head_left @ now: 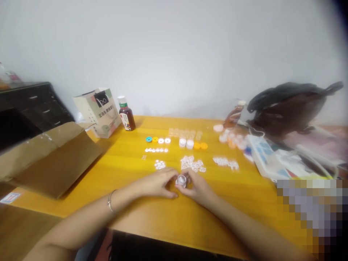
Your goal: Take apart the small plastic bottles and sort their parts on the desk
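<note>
My right hand (pixel 198 187) grips a small round cup-like piece (pixel 181 180), whitish and partly see-through, between thumb and fingers. Curved around the other side of it is my left hand (pixel 159 183), thumb and fingers apart; whether its fingertips touch the piece is too blurred to tell. Just beyond my hands lie a pile of white perforated discs (pixel 191 164) and a small cluster of white discs (pixel 160 164). To the right is a group of small white pieces (pixel 225 162).
Farther back stand rows of caps, including a blue cap (pixel 149 139) and orange caps (pixel 200 145), with clear pieces (pixel 185 133) behind. A cardboard box (pixel 59 159), paper bag (pixel 102 116) and dark bottle (pixel 126 116) are left. A power strip (pixel 262 156) and black bag (pixel 290 105) occupy the right.
</note>
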